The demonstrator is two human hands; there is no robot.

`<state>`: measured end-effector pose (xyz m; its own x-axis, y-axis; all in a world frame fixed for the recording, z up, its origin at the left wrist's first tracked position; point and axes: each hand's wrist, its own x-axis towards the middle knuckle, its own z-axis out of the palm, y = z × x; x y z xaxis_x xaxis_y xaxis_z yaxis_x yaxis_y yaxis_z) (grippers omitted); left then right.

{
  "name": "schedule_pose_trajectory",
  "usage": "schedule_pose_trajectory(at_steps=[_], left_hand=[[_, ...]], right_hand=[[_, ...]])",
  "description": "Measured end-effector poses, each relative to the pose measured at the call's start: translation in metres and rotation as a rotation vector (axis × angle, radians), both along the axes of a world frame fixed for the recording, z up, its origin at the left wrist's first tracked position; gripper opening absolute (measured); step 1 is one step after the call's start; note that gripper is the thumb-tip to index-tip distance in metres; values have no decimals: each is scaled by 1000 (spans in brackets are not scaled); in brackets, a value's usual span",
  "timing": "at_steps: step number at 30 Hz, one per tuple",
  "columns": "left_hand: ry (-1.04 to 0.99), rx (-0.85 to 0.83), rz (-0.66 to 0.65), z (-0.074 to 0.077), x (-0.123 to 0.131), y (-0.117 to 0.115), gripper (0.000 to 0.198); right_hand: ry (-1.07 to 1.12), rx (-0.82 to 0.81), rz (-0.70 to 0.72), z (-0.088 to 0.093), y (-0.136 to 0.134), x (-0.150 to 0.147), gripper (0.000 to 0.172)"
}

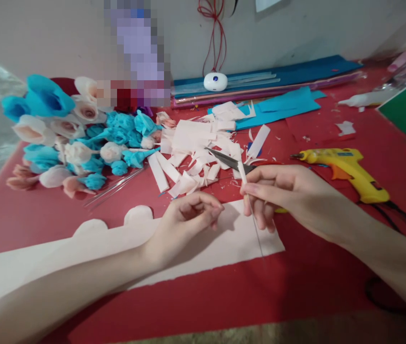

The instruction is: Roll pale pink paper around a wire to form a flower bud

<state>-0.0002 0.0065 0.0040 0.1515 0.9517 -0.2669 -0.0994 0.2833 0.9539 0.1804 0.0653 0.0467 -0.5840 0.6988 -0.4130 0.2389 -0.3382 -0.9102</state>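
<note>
My right hand [278,196] pinches a thin wire [259,237] whose upper end is wrapped in pale crepe paper [242,172]; the bare wire hangs down below the fingers. Just behind that hand, scissors [222,157] lie with their dark blades on paper scraps, their handles mostly hidden. To the left, my left hand [192,217] hovers over a long pale crepe paper sheet [116,251], fingers curled and thumb against fingertips, with nothing visible in them. Two round pale paper pieces [138,216] sit along the sheet's far edge.
Pale paper scraps [192,136] are heaped mid-table. Blue and pale paper flowers [81,153] crowd the left, beside clear sticks [116,186]. A yellow glue gun [346,165] with a cord lies right. Blue paper [278,107] and a white oval device [215,81] are at the back.
</note>
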Motion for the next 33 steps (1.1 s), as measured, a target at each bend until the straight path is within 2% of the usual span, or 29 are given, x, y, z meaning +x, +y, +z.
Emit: schedule_pose_trajectory(at_steps=[6,10,13,14,15,17,19,24,26,28,33], left_hand=[[-30,28,75,-1,2,1,14],[58,22,127,3,-1,4,7],[86,-9,76,6,-5,7,37],[63,-12,65,7,-6,8,39],[27,-6,61,7,-7,9,34],[-37,14,62,7,-5,11,8],[-29,35,55,6,-4,11,14],[43,89,39,5,-4,7,11],[72,131,58,6,-6,4,8],[98,152,78,9,-7,3,14],[91,129,76,11,-7,6,14]], right_hand=[[17,-8,34,5,1,4,15],[11,17,74,6,-2,6,16],[15,43,100,9,-2,6,16],[10,50,105,10,-2,5,16],[-1,57,109,11,-2,4,16],[-37,57,120,13,-3,3,15],[-64,49,133,14,-4,3,14],[-61,59,177,14,-10,3,10],[-68,79,182,13,-13,2,7],[-79,101,183,12,-15,2,7],[-97,109,181,11,-16,1,9]])
